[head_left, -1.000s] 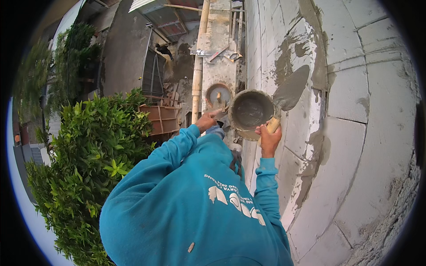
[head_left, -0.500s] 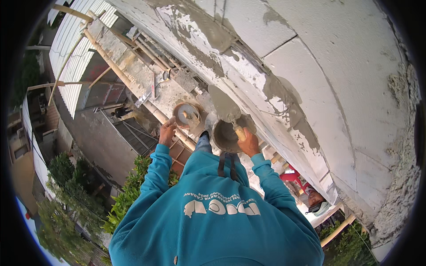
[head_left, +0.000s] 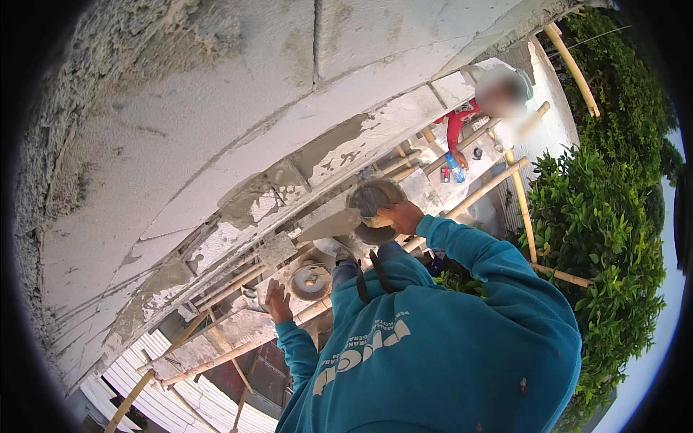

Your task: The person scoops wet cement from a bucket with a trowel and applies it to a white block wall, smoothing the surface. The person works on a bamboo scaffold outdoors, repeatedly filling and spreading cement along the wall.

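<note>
In my right hand [head_left: 401,217] is the handle of a pointed trowel [head_left: 326,226], its grey blade pointing left. The hand is closed around the handle, above a dark round bucket [head_left: 366,196] with grey mortar-like material inside. Whether the trowel touches the bucket's rim, I cannot tell. My left hand [head_left: 278,302] is held out, fingers apart and holding nothing. Beside it, to the right, stands a second round bucket [head_left: 323,290] with pale grey contents. Ahead rises a light block wall [head_left: 238,162], with wet grey mortar [head_left: 339,141] smeared in patches along its lower courses.
A narrow scaffold platform [head_left: 242,328] runs along the wall, edged by bamboo poles [head_left: 491,189]. At the far right, a co-worker in a red sleeve [head_left: 455,130] has a hand by a blue bottle [head_left: 455,167]. Leafy trees [head_left: 599,238] stand beyond the poles.
My view has swung right, bringing the co-worker's arm and bottle into sight. The trowel blade now points left instead of away from me. My left hand has come off the bamboo pole area, fingers spread.
</note>
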`<action>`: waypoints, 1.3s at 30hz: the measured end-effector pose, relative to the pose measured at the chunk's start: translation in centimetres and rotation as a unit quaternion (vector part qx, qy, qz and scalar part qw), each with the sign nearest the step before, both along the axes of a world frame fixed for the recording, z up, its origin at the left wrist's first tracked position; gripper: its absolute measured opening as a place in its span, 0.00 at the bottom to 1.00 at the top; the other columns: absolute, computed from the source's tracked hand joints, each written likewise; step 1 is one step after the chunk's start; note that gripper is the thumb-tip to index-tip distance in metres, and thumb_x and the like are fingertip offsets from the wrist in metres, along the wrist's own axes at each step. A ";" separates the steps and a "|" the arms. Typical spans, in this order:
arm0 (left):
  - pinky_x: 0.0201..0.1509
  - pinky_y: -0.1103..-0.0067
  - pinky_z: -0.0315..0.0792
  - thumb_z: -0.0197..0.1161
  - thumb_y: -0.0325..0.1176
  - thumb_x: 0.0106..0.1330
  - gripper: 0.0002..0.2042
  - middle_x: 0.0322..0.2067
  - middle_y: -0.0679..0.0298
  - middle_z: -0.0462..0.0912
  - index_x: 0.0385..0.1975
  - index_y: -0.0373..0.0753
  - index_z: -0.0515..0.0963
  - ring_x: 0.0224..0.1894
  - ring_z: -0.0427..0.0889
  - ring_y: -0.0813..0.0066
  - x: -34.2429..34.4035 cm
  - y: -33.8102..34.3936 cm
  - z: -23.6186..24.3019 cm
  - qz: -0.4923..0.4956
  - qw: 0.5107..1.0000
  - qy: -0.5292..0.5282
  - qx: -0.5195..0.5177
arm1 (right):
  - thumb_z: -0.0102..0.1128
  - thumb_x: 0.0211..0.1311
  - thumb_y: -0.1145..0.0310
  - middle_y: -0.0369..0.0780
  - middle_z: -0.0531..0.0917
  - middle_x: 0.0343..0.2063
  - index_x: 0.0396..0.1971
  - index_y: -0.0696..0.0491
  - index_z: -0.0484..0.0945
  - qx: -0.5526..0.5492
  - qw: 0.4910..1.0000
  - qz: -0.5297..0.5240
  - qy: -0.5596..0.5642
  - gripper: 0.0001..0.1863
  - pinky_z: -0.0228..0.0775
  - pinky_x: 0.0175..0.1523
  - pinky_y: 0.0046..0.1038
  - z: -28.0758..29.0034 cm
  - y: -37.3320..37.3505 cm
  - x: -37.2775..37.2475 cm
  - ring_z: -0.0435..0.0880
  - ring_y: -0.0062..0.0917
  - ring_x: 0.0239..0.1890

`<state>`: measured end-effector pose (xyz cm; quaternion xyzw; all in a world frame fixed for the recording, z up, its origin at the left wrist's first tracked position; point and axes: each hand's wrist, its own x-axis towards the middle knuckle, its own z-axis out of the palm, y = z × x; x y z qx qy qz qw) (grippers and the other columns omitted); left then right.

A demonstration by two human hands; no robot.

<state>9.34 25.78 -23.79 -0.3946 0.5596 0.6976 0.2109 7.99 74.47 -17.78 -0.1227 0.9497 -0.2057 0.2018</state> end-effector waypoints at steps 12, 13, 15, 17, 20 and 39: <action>0.65 0.61 0.65 0.60 0.38 0.67 0.24 0.61 0.61 0.76 0.63 0.40 0.73 0.63 0.73 0.65 -8.5 2.7 2.5 -0.302 0.951 0.034 -0.057 | 0.64 0.49 0.72 0.42 0.79 0.52 0.53 0.47 0.73 0.080 0.959 -0.269 -0.050 0.26 0.75 0.55 0.42 2.7 6.6 11.6 0.79 0.41 0.54; 0.66 0.67 0.66 0.60 0.36 0.68 0.24 0.61 0.60 0.76 0.63 0.37 0.73 0.62 0.74 0.66 -9.5 5.1 5.3 -0.328 0.942 0.021 -0.070 | 0.64 0.50 0.71 0.42 0.79 0.54 0.55 0.46 0.73 0.080 0.947 -0.304 -0.067 0.28 0.75 0.55 0.41 3.1 6.3 12.9 0.79 0.40 0.56; 0.66 0.71 0.66 0.60 0.34 0.68 0.23 0.60 0.59 0.77 0.62 0.35 0.73 0.61 0.74 0.68 -10.9 7.0 6.4 -0.397 0.913 0.069 -0.066 | 0.64 0.49 0.73 0.43 0.80 0.46 0.47 0.48 0.72 0.082 0.918 -0.387 0.019 0.22 0.74 0.52 0.42 2.6 5.4 15.8 0.79 0.43 0.52; 0.65 0.77 0.66 0.59 0.33 0.70 0.21 0.57 0.57 0.79 0.61 0.32 0.74 0.59 0.76 0.70 -11.9 9.5 8.4 -0.477 0.868 0.122 -0.067 | 0.64 0.50 0.72 0.44 0.81 0.42 0.42 0.49 0.71 0.094 0.876 -0.471 0.048 0.18 0.74 0.50 0.43 2.1 4.3 18.3 0.80 0.45 0.48; 0.66 0.76 0.66 0.59 0.34 0.71 0.20 0.57 0.56 0.79 0.60 0.31 0.75 0.59 0.76 0.70 -13.1 12.4 9.7 -0.542 0.824 0.164 -0.023 | 0.65 0.51 0.70 0.46 0.81 0.42 0.42 0.48 0.71 0.115 0.795 -0.595 0.029 0.18 0.74 0.48 0.44 1.9 2.4 21.1 0.81 0.47 0.46; 0.66 0.68 0.69 0.56 0.28 0.71 0.37 0.67 0.49 0.68 0.75 0.39 0.44 0.67 0.70 0.56 -17.4 40.1 23.9 -0.695 0.639 0.329 0.023 | 0.64 0.48 0.65 0.54 0.84 0.40 0.44 0.57 0.75 0.028 0.366 -0.930 0.006 0.21 0.73 0.53 0.47 -9.2 2.9 33.3 0.82 0.52 0.47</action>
